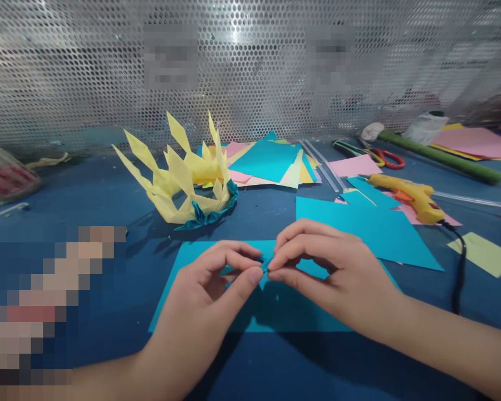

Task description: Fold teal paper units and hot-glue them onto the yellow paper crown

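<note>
Between my two hands is a small blue piece of paper (266, 263), mostly hidden by the fingers. My left hand (217, 289) pinches it from the left with thumb and fingertips. From the right, my right hand (334, 267) pinches the same piece, thumb against fingers. Both hands are over a flat sheet of blue paper (183, 278) on the table, and their shadows fall across it. Beyond my left hand stands a pale yellow paper crown (179, 184) with tall pointed spikes. Crumpled dark blue paper (209, 214) runs along its lower front right edge.
A yellow glue gun (409, 195) with a black cord lies at right, near another blue sheet (359, 228). Behind are stacked coloured papers (267, 159), clear glue sticks (323, 164), red-handled scissors (388, 159) and a green stem (442, 153). A perforated metal panel (250, 72) closes the back.
</note>
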The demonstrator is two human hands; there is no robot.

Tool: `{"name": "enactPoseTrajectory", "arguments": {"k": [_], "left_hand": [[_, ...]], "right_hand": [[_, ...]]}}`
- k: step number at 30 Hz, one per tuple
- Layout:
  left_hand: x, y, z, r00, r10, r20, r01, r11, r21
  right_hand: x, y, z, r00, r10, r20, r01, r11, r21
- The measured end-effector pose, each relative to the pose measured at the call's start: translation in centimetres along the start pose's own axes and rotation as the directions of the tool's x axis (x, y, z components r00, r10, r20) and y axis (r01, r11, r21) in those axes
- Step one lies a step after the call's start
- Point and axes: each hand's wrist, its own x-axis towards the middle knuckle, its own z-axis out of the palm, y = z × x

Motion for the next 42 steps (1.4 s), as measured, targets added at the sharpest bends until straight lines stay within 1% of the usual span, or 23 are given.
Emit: {"name": "enactPoseTrajectory", "arguments": {"k": [2, 5, 8, 15, 21, 27, 30, 35, 36, 39, 42], "left_hand": [[0.0, 0.0, 0.0, 1.000, -0.003, 0.008, 0.003, 1.000, 0.004], [0.1, -0.1, 0.0, 1.000, 0.003, 0.024, -0.003, 1.000, 0.011], [0.2, -0.1, 0.0, 0.999, 0.008, 0.041, -0.009, 1.000, 0.010], [0.2, -0.2, 0.1, 1.000, 0.024, 0.010, -0.023, 0.997, -0.079], [0.2, -0.1, 0.3, 0.999, 0.043, -0.022, -0.046, 0.991, -0.129], [0.1, -0.2, 0.3, 0.998, 0.049, -0.028, -0.053, 0.988, -0.145], [0.0, -0.2, 0.2, 0.999, 0.043, -0.025, -0.046, 0.990, -0.136], [0.0, -0.3, 0.2, 0.996, 0.089, -0.025, -0.091, 0.993, -0.077], [0.0, -0.4, 0.2, 0.995, 0.097, -0.026, -0.098, 0.993, -0.068], [-0.2, -0.5, 0.2, 0.991, 0.125, -0.042, -0.128, 0.989, -0.067], [-0.4, -0.4, 0.2, 0.987, 0.145, -0.067, -0.151, 0.984, -0.092]], "right_hand": [[0.0, -0.1, 0.1, 0.996, 0.089, 0.031, -0.090, 0.995, 0.037], [0.0, -0.3, 0.3, 0.973, 0.222, 0.069, -0.227, 0.971, 0.078], [-0.1, -0.2, 0.6, 0.949, 0.300, 0.096, -0.311, 0.941, 0.133], [-0.3, 0.0, 0.9, 0.942, 0.323, 0.091, -0.335, 0.916, 0.222], [-0.4, -0.4, 1.0, 0.930, 0.349, 0.114, -0.367, 0.881, 0.297], [-0.4, -0.7, 1.2, 0.926, 0.365, 0.100, -0.378, 0.883, 0.279], [-0.4, -1.0, 1.3, 0.905, 0.411, 0.110, -0.425, 0.860, 0.282], [-0.3, -1.4, 1.3, 0.822, 0.541, 0.178, -0.569, 0.763, 0.308], [-0.3, -1.3, 1.3, 0.814, 0.549, 0.189, -0.580, 0.754, 0.310], [-0.5, -1.1, 1.2, 0.833, 0.518, 0.195, -0.554, 0.774, 0.307], [-0.5, -0.7, 0.9, 0.851, 0.474, 0.227, -0.524, 0.796, 0.302]]}}
